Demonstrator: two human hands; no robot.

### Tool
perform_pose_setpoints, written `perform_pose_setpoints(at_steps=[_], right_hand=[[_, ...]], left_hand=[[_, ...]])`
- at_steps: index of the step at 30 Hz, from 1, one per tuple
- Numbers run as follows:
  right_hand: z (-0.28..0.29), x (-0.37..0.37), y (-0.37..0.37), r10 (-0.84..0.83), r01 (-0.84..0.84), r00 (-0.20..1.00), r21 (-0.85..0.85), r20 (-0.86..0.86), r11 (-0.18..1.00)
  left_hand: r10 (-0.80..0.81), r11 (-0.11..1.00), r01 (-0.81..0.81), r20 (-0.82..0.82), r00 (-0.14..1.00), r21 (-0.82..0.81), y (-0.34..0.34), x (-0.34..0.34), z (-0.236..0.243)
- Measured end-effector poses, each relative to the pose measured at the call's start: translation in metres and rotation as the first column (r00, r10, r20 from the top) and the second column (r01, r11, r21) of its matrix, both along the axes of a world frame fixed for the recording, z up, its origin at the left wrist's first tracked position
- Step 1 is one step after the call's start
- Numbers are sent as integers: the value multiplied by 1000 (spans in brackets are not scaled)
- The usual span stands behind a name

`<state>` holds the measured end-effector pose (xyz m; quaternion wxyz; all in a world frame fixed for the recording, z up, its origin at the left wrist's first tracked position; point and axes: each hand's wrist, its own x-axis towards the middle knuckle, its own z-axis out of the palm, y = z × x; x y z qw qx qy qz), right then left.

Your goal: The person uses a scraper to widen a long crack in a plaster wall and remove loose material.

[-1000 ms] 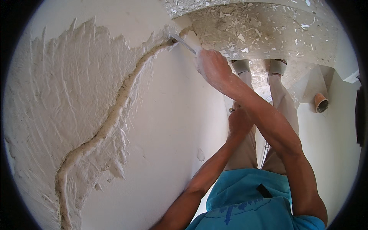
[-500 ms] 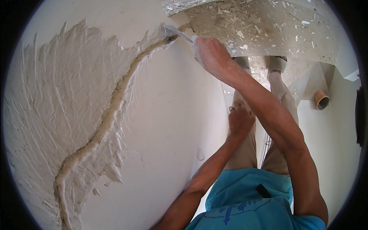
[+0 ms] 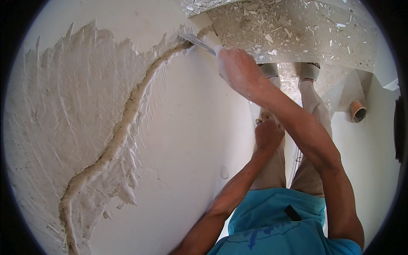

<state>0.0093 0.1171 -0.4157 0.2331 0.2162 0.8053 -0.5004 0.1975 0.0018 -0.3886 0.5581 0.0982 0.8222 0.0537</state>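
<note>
My right hand (image 3: 240, 70) grips a metal scraper (image 3: 199, 42), its blade on the wall at the upper end of a long, winding groove (image 3: 127, 114). Rough, scored plaster (image 3: 76, 97) lies left of the groove, with smooth white wall (image 3: 187, 127) to its right. My left hand (image 3: 269, 134) is lower, under my right forearm and in front of my thigh, its fingers curled; a small object shows at them, too small to name.
Below my sandalled feet and at the top right, a dusty ledge or floor (image 3: 289, 29) is strewn with white chips. An orange cylindrical container (image 3: 357, 108) rests at the right, beside a pale wall (image 3: 361, 161). My trousered legs and blue shirt fill the lower middle.
My right hand and the scraper moved slightly up and left, then a little back down. My left hand stays in nearly the same place, still curled.
</note>
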Motion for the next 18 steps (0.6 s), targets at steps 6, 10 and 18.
perform_pose_setpoints(at_steps=[6, 10, 18], right_hand=[[-25, -7, 4, -104, 106, 989, 9, -106, 994], [-15, -1, 0, -72, 70, 996, -43, -60, 997], [-29, -12, 4, -131, 130, 991, -53, -26, 990]], left_hand=[[39, 999, -38, 23, 999, -38, 11, -6, 4], [52, 997, -47, 83, 995, -53, 4, -6, 0], [81, 996, -75, 114, 990, -54, 15, -18, 13]])
